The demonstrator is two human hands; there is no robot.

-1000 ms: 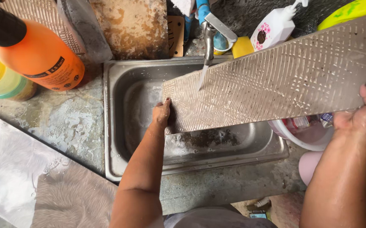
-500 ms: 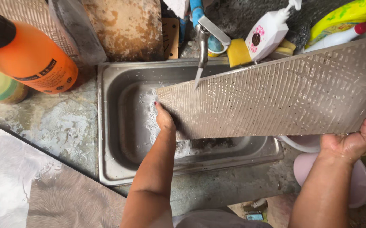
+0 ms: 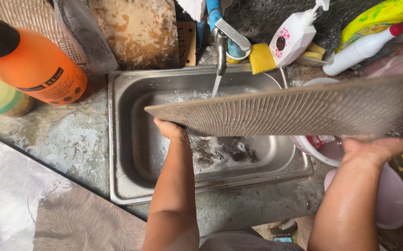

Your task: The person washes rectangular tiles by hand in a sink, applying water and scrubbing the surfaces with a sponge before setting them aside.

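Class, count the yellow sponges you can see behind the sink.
2. One yellow sponge leans just right of the tap; a second sponge sits right of the white pump bottle. Others may be hidden.

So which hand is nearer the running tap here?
Left. The left hand grips the ridged board at its end just below and left of the tap; the right hand holds the board's far end, off to the right.
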